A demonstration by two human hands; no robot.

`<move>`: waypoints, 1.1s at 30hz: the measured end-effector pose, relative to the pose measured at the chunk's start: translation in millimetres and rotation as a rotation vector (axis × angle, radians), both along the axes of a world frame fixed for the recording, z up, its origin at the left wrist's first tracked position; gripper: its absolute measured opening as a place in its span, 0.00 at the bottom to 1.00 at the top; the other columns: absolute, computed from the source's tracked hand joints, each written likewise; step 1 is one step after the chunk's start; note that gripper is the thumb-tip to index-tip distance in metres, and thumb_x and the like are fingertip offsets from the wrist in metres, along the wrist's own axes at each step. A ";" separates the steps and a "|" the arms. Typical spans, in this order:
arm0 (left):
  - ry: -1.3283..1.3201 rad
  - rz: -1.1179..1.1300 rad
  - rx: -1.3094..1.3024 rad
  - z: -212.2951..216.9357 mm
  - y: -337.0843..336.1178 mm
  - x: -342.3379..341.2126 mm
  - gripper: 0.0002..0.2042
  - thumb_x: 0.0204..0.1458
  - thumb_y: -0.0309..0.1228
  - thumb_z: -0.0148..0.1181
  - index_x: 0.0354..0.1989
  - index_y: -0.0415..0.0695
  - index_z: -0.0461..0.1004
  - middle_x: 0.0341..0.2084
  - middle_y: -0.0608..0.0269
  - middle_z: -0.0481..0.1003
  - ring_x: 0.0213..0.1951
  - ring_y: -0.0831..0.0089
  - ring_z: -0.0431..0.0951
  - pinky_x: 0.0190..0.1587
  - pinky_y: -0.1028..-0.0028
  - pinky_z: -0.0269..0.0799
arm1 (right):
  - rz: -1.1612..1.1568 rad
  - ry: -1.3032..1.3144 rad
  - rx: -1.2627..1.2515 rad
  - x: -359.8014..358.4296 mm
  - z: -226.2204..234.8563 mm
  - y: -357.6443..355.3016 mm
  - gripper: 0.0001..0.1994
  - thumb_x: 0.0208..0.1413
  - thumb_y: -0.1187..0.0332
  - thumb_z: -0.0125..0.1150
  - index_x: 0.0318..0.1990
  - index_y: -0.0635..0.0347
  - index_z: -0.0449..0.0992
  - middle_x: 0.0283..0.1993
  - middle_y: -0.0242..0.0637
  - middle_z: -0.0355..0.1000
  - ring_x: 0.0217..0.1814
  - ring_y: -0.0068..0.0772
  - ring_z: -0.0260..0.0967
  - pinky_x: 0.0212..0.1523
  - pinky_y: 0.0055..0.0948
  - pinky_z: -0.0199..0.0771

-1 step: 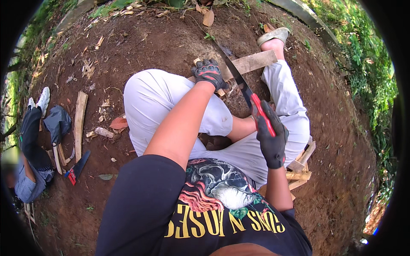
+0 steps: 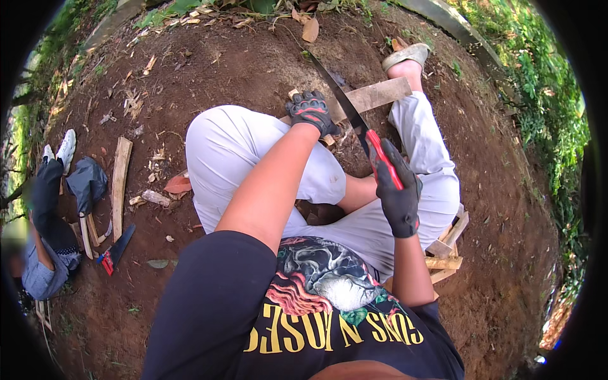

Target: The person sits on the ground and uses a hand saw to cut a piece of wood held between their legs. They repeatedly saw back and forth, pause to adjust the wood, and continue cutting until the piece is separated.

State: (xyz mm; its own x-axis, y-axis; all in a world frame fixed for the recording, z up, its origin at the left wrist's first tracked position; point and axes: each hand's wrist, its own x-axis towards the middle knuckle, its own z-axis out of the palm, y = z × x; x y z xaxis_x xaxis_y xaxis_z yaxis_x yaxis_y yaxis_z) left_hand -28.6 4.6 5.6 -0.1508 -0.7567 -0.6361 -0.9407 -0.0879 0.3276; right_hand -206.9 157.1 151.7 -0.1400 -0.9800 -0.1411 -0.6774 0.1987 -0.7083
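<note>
Two gloved hands work here, both in black gloves with red marks. The right hand point(image 2: 398, 196) is clenched around the red handle of one hand saw point(image 2: 354, 120), whose dark blade slants up and to the left across one pale wooden plank point(image 2: 373, 95). The left hand point(image 2: 311, 113) presses down on the near end of that plank, fingers curled over the wood just beside the blade. The plank lies on the brown dirt ground point(image 2: 253, 57) in front of the seated person's legs in light trousers, its far end reaching toward one foot in a pale sandal point(image 2: 406, 55). A second saw point(image 2: 116, 249), also with a red handle, lies on the dirt at the left, near one long board point(image 2: 119, 177) and a few short offcuts. A small stack of cut wood pieces point(image 2: 446, 253) sits by the right hip; how many are in it is hard to count, since the leg and arm cover part of it. Another person point(image 2: 47, 247) crouches at the left rim, cut off and blurred. The saw's teeth and the cut line under the blade cannot be made out.
</note>
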 end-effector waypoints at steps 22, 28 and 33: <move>-0.034 -0.025 0.028 4.6 -0.8 -0.1 0.58 0.35 0.60 0.82 0.75 0.44 0.63 0.74 0.49 0.65 0.75 0.46 0.64 0.75 0.41 0.58 | -0.244 -0.263 0.112 -20.2 16.6 78.2 0.24 0.70 0.66 0.60 0.71 0.61 0.76 0.49 0.40 0.83 0.25 0.20 0.68 0.28 0.27 0.71; -0.018 -0.037 -0.037 -2.6 1.2 -0.1 0.59 0.37 0.62 0.79 0.74 0.37 0.62 0.69 0.41 0.68 0.72 0.42 0.67 0.73 0.41 0.61 | -0.248 -0.227 0.093 -15.5 22.6 78.8 0.24 0.70 0.68 0.59 0.71 0.63 0.75 0.51 0.39 0.83 0.28 0.18 0.68 0.29 0.26 0.70; -0.017 0.012 0.015 -2.1 0.0 -1.7 0.58 0.37 0.59 0.81 0.76 0.43 0.62 0.76 0.49 0.62 0.76 0.43 0.62 0.76 0.38 0.56 | -0.218 -0.231 -0.057 -28.2 -7.4 63.7 0.23 0.69 0.69 0.58 0.69 0.65 0.76 0.56 0.43 0.83 0.38 0.25 0.73 0.41 0.29 0.75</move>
State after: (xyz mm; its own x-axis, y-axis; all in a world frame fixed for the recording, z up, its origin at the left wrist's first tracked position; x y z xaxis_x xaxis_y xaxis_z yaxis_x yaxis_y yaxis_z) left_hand -30.3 4.6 3.5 -0.1306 -0.7487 -0.6500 -0.9452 -0.1039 0.3096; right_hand -235.1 220.8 144.3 -0.3185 -0.9377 -0.1391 -0.4428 0.2769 -0.8528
